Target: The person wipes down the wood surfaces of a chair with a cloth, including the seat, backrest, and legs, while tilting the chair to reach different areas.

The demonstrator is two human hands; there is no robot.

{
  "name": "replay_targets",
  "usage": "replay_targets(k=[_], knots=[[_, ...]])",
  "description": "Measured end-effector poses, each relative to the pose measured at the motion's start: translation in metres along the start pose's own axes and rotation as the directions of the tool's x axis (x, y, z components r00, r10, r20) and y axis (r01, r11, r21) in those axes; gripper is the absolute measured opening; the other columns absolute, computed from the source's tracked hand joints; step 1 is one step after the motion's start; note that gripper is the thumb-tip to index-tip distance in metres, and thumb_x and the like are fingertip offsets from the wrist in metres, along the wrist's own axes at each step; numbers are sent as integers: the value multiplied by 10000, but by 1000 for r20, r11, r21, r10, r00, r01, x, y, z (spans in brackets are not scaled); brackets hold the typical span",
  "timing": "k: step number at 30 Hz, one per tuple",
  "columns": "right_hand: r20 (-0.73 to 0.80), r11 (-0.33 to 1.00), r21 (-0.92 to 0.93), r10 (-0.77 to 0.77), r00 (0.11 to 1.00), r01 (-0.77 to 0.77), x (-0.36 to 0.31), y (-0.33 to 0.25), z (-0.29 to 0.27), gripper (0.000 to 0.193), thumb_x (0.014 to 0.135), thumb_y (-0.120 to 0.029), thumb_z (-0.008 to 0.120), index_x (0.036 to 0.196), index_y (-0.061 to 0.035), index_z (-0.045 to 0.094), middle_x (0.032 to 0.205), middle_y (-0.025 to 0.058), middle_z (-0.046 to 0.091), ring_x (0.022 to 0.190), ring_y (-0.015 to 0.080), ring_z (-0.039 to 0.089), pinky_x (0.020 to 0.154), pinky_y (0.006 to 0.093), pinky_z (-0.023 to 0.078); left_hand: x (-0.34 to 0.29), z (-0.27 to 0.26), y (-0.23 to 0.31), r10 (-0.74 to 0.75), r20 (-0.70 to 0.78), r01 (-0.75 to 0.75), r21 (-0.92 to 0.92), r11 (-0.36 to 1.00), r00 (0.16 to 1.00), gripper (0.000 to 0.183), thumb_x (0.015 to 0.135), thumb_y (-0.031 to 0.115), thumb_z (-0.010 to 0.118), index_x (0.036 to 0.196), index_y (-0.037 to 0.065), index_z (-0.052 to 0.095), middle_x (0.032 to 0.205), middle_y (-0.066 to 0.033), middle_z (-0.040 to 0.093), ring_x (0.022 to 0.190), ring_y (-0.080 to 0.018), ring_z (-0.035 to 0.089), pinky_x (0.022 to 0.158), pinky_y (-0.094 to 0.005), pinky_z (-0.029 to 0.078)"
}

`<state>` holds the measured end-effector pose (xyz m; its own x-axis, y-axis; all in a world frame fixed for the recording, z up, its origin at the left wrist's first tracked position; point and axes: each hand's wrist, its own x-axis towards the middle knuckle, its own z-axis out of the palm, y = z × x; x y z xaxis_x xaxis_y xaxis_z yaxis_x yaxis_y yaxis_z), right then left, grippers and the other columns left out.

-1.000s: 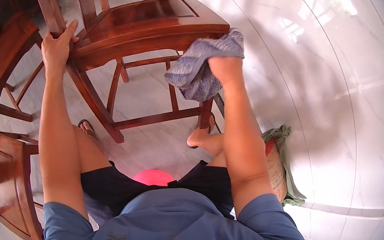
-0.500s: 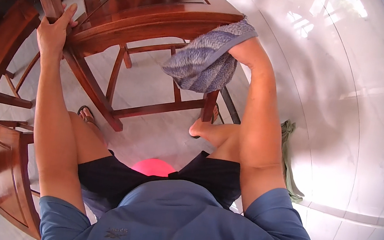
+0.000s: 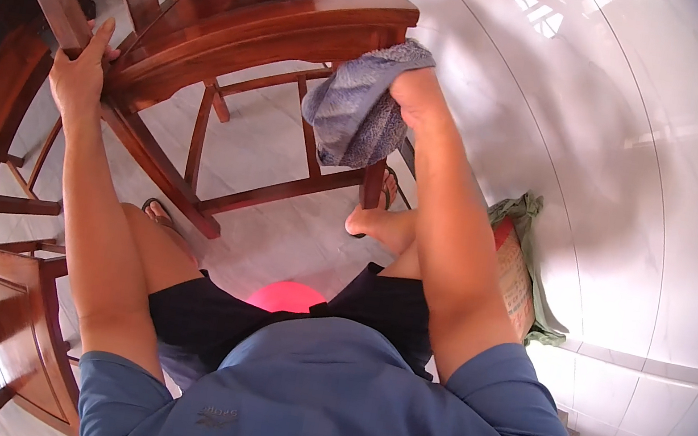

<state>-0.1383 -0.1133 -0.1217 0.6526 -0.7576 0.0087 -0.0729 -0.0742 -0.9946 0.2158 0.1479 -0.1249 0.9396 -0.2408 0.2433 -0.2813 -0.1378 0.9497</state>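
A glossy reddish-brown wooden chair (image 3: 267,39) stands tilted across the view in front of me. My left hand (image 3: 79,77) is closed round the chair's back post, close to where it meets the seat. A blue-grey striped towel (image 3: 349,110) hangs against the top of the chair's right leg, just under the seat corner. My right hand (image 3: 417,97) grips this towel; its fingers are hidden behind the cloth and the leg.
More wooden chairs stand at the left, one chair (image 3: 8,113) farther off and another chair (image 3: 22,323) nearer. A pink round seat (image 3: 288,296) shows between my legs. On the pale tiled floor at the right lies a sack (image 3: 513,279) with green cloth.
My right hand and the towel have shifted from the seat's edge onto the leg below its corner. The left hand keeps its hold. More of the sack shows.
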Motion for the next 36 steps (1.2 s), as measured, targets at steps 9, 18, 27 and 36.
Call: replay_targets(k=[9,18,27,36], knots=[[162,551,-592,-633,757,588,-11,15,21,226,789,-258,710,918,-82,768,896,146,743,862,360,681,764,468,553,18,-5,-13,-9,-73,13,56,998,997,586,804,428,869,1191,24,697,812,-70,746,774,-146,720,757,-284,543],[139,804,-443,-375,917,396,-13,5,16,206,900,-255,732,968,-65,775,990,135,773,935,286,730,826,392,555,20,-12,-16,-50,-54,43,-121,992,997,516,832,317,874,1141,-47,679,791,-108,725,680,-172,713,672,-290,581],[116,817,-467,-324,939,339,-25,66,0,495,811,-315,859,1167,-4,709,1107,155,741,978,293,731,856,385,589,19,-4,-13,-72,-243,160,366,917,967,722,726,631,794,1152,56,696,842,-9,798,937,-185,737,950,-352,505],[-191,604,-780,-481,856,165,-57,42,34,516,755,-365,864,1170,-95,715,992,187,720,1017,372,700,866,433,569,22,-12,-21,-49,-154,60,66,996,987,526,808,412,823,1097,-1,676,847,-100,770,772,-197,752,850,-324,556]])
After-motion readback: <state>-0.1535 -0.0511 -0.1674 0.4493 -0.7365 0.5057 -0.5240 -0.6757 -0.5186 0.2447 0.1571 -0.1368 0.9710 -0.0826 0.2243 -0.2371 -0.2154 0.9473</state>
